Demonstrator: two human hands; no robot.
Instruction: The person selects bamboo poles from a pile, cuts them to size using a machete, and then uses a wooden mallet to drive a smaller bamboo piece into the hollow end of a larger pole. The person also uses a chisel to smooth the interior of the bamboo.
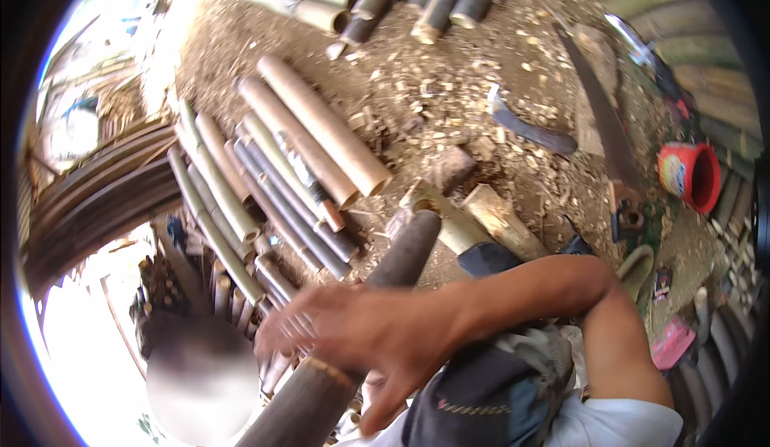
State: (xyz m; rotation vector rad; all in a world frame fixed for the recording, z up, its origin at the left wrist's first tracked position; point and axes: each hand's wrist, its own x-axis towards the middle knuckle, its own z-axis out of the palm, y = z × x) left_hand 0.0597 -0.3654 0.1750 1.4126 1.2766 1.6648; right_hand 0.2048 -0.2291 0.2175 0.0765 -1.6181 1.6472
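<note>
A thick dark bamboo pole slants from the lower edge up to the middle, its far end by a pale cut bamboo piece. My right hand lies across the pole, smeared by motion. Its fingers stretch left and its thumb stands apart below, so it looks open. No tool shows in it. Beneath it a small patch of skin shows beside the pole, perhaps my left hand; its fingers are hidden. My dark shorts are close by on the right.
Brown bamboo tubes and thinner poles lie left. More tubes lie beyond wood chips. A curved blade, a handsaw and a red tub are on the right. A person shows at lower left.
</note>
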